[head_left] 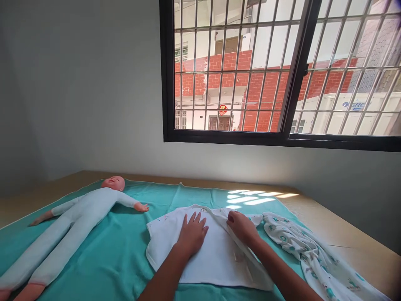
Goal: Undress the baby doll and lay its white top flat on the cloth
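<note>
A white baby garment (216,255) lies spread on the teal cloth (125,246) in front of me. My left hand (191,234) rests flat on its upper middle, fingers stretched out and slightly apart. My right hand (242,227) sits at the garment's upper right, fingers curled and pinching a fold of the white fabric. A baby doll (78,217) in a pale one-piece suit lies on its back at the left, arms spread, head towards the wall.
A patterned white cloth with teal prints (310,255) trails off to the right over the wooden tabletop (344,238). A grey wall and a barred window (282,71) stand behind the table. Sunlight falls on the far edge.
</note>
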Available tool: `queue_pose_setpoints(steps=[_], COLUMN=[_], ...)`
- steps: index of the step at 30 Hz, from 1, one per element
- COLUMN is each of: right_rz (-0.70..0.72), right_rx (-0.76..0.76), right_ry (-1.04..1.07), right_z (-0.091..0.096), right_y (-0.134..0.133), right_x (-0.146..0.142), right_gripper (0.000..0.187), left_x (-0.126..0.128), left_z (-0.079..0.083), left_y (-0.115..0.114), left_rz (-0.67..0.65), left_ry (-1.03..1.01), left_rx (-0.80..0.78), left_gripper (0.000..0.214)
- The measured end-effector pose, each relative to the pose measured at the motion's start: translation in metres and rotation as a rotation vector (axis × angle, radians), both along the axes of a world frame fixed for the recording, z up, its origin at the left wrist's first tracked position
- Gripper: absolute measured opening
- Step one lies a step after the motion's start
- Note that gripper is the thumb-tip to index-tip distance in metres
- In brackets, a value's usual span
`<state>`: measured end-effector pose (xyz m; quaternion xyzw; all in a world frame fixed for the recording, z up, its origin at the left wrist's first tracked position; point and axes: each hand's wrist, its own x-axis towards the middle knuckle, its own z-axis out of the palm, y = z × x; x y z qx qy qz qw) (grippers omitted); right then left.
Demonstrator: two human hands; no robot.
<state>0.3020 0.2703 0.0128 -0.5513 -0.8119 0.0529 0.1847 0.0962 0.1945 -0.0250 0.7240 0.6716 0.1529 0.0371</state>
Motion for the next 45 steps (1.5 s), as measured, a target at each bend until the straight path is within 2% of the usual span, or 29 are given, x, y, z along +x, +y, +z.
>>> queue_pose_setpoints(steps=[6,10,14,17,19,23,27,31,41,45], right_rz=[-0.028,0.018,0.213,0.409,0.415,0.362,0.337,0.243,0.102,0.122], right_rx=[0.018,0.044,0.067,-0.062,-0.118,-0.122,-0.087,-0.111,-0.115,-0.152], right_ry=[0.039,0.008,-0.003,0.044,0.06,0.107,0.226,0.378,0.64,0.679], right_z=[-0.01,0.0,0.008,-0.008,-0.023,-0.04,-0.037,-0.035,-0.036,-0.04], right_y=[0.01,0.003,-0.026,-0.048,-0.053,-0.035,-0.006,0.018,0.054,0.066], right_x=[0.006,0.007,-0.021,-0.056,-0.074,-0.088,-0.086,-0.087,-0.097,-0.095], right_gripper=[0.018,0.027,0.036,0.042,0.049,0.054,0.044,0.035,0.031,0.036], left_x=[-0.002,-0.002,-0.004,-0.007,-0.01,-0.015,-0.02,-0.021,-0.02,-0.02], left_z=[0.0,-0.002,-0.005,-0.005,-0.004,0.002,0.004,0.002,0.001,0.002], left_y=[0.002,0.002,0.003,0.005,0.007,0.01,0.012,0.013,0.013,0.011], left_rz=[-0.019,-0.021,-0.026,-0.022,-0.001,0.059,0.12,0.149,0.168,0.163], left_ry=[-0.065,-0.113,-0.177,-0.244,-0.306,-0.455,-0.607,-0.695,-0.711,-0.627], left_rx=[-0.02,-0.006,0.018,0.026,0.028,0.066,0.094,0.11,0.126,0.126], left_gripper=[0.055,0.054,0.051,0.049,0.051,0.049,0.046,0.039,0.036,0.039])
